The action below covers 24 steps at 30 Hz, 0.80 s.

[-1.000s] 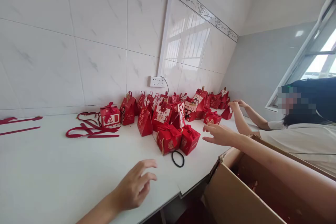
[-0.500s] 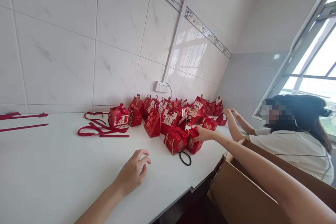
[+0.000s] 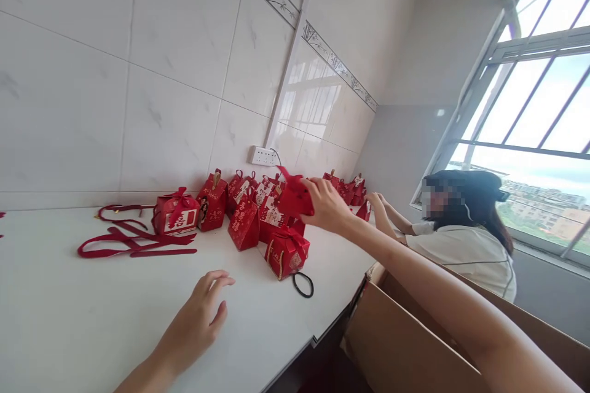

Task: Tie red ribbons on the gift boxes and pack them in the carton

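Observation:
My right hand (image 3: 328, 204) grips a small red gift box (image 3: 294, 196) and holds it in the air above the cluster of red gift boxes (image 3: 251, 212) on the white counter (image 3: 69, 313). My left hand (image 3: 196, 322) hovers just over the counter with its fingers apart, holding nothing. A red box with a ribbon bow (image 3: 286, 250) stands closest to it, beside a black hair tie (image 3: 303, 285).
Loose red ribbons (image 3: 133, 244) lie at the left of the boxes. An open cardboard carton (image 3: 415, 338) stands below the counter's right edge. Another person (image 3: 461, 239) at the far right reaches to the far boxes. A wall socket (image 3: 262, 155) sits on the tiles.
My right hand closed on a red box from the near pile and lifted it off the counter. My left hand stayed low over the counter. The view turned right toward the window.

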Each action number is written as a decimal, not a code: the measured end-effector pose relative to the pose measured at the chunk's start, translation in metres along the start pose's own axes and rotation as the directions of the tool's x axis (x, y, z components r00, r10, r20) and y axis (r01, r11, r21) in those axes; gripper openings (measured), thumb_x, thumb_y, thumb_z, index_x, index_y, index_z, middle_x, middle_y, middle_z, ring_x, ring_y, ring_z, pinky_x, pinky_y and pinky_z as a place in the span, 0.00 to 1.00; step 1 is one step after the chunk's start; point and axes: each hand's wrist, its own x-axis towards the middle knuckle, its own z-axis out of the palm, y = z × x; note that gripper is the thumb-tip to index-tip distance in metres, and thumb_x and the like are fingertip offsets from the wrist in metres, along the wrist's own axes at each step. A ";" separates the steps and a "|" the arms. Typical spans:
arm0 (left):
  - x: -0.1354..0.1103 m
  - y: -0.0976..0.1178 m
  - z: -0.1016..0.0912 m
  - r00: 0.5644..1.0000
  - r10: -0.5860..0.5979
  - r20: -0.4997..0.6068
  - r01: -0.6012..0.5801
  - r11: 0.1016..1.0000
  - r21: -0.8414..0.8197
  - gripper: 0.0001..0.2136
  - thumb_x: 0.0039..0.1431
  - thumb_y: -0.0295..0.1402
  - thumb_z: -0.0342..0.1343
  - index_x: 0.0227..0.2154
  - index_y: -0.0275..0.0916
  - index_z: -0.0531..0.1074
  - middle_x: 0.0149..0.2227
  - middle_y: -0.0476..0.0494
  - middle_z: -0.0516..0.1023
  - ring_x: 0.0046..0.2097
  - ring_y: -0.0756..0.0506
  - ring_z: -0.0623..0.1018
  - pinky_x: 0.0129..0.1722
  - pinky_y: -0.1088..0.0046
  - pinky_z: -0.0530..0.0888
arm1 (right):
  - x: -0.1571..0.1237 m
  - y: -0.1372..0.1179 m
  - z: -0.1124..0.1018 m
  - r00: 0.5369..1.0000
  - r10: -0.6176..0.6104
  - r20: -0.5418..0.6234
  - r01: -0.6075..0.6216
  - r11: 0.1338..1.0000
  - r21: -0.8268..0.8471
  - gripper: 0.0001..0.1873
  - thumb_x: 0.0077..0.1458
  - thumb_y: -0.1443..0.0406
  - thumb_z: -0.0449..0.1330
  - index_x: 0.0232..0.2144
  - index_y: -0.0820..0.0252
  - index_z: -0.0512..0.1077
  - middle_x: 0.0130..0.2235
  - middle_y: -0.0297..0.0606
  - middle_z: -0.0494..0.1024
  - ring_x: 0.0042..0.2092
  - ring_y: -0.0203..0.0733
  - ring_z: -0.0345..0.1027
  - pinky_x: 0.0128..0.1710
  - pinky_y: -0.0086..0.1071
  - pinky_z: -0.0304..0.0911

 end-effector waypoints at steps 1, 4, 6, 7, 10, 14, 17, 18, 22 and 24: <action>0.002 -0.002 -0.003 1.000 -0.023 -0.018 0.023 0.999 -0.022 0.16 0.55 0.33 0.47 0.47 0.48 0.63 0.48 0.45 0.67 0.45 0.44 0.73 0.37 0.71 0.75 | 0.000 -0.015 0.002 0.997 -0.076 0.002 0.076 0.996 0.042 0.43 0.40 0.59 0.64 0.57 0.59 0.51 0.52 0.52 0.59 0.53 0.61 0.52 0.50 0.55 0.55; 0.014 -0.006 -0.019 0.968 -0.240 -0.075 0.226 0.961 -0.159 0.16 0.53 0.40 0.50 0.47 0.50 0.63 0.49 0.48 0.68 0.42 0.44 0.73 0.35 0.69 0.75 | -0.002 -0.062 0.020 0.948 -0.314 0.044 0.303 0.939 0.161 0.45 0.38 0.58 0.66 0.57 0.61 0.52 0.53 0.51 0.59 0.53 0.57 0.54 0.50 0.51 0.57; 0.023 -0.008 -0.033 0.876 -0.462 -0.136 0.405 0.859 -0.311 0.15 0.52 0.43 0.51 0.44 0.50 0.65 0.48 0.51 0.70 0.39 0.45 0.74 0.33 0.69 0.74 | -0.004 -0.093 0.038 0.901 -0.429 0.067 0.402 0.882 0.248 0.46 0.38 0.58 0.66 0.57 0.60 0.52 0.53 0.49 0.60 0.52 0.54 0.55 0.50 0.46 0.60; 0.027 -0.009 -0.039 0.817 -0.548 -0.179 0.448 0.799 -0.401 0.14 0.53 0.44 0.50 0.42 0.49 0.66 0.46 0.53 0.71 0.39 0.45 0.74 0.35 0.68 0.74 | -0.005 -0.107 0.049 0.887 -0.456 0.078 0.419 0.863 0.283 0.46 0.39 0.57 0.66 0.57 0.60 0.51 0.53 0.49 0.60 0.52 0.53 0.56 0.49 0.44 0.61; 0.036 -0.018 -0.050 0.659 -0.679 -0.324 0.377 0.671 -0.639 0.11 0.54 0.44 0.48 0.33 0.43 0.68 0.39 0.55 0.74 0.41 0.45 0.73 0.41 0.65 0.73 | 0.000 -0.138 0.083 0.884 -0.459 0.083 0.405 0.844 0.351 0.45 0.40 0.54 0.65 0.57 0.60 0.51 0.53 0.49 0.60 0.53 0.54 0.56 0.48 0.44 0.62; 0.038 -0.033 -0.051 0.595 -0.692 -0.409 0.379 0.690 -0.616 0.16 0.52 0.47 0.49 0.33 0.40 0.68 0.41 0.52 0.74 0.49 0.41 0.70 0.51 0.56 0.67 | 0.012 -0.154 0.123 0.922 -0.387 -0.014 0.345 0.806 0.481 0.46 0.40 0.52 0.65 0.57 0.58 0.50 0.56 0.48 0.58 0.57 0.54 0.51 0.53 0.46 0.56; 0.035 -0.029 -0.051 0.605 -0.680 -0.415 0.448 0.721 -0.528 0.20 0.50 0.49 0.50 0.40 0.40 0.68 0.45 0.48 0.73 0.52 0.38 0.68 0.56 0.54 0.61 | 0.011 -0.156 0.143 0.937 -0.325 -0.125 0.330 0.717 0.614 0.48 0.37 0.55 0.66 0.57 0.56 0.48 0.56 0.48 0.59 0.59 0.52 0.49 0.55 0.46 0.53; 0.033 -0.024 -0.051 0.645 -0.655 -0.393 0.445 0.741 -0.504 0.21 0.51 0.48 0.50 0.43 0.39 0.66 0.47 0.47 0.71 0.53 0.38 0.67 0.57 0.54 0.60 | 0.008 -0.155 0.147 0.940 -0.299 -0.163 0.330 0.682 0.653 0.48 0.36 0.56 0.65 0.57 0.56 0.48 0.55 0.49 0.59 0.58 0.53 0.51 0.55 0.47 0.53; 0.029 -0.006 -0.046 0.766 -0.558 -0.319 0.395 0.800 -0.452 0.22 0.51 0.44 0.51 0.47 0.38 0.64 0.51 0.39 0.68 0.54 0.39 0.67 0.52 0.59 0.66 | -0.008 -0.149 0.156 0.942 -0.151 -0.301 0.330 0.597 0.732 0.46 0.37 0.61 0.63 0.57 0.59 0.48 0.55 0.51 0.58 0.58 0.53 0.51 0.56 0.48 0.52; 0.027 -0.002 -0.043 0.800 -0.520 -0.300 0.365 0.818 -0.445 0.22 0.50 0.41 0.52 0.47 0.38 0.63 0.51 0.38 0.68 0.54 0.40 0.68 0.50 0.61 0.68 | -0.014 -0.142 0.156 0.927 -0.187 -0.326 0.371 0.588 0.719 0.44 0.39 0.64 0.61 0.58 0.56 0.47 0.57 0.49 0.56 0.59 0.54 0.49 0.56 0.51 0.51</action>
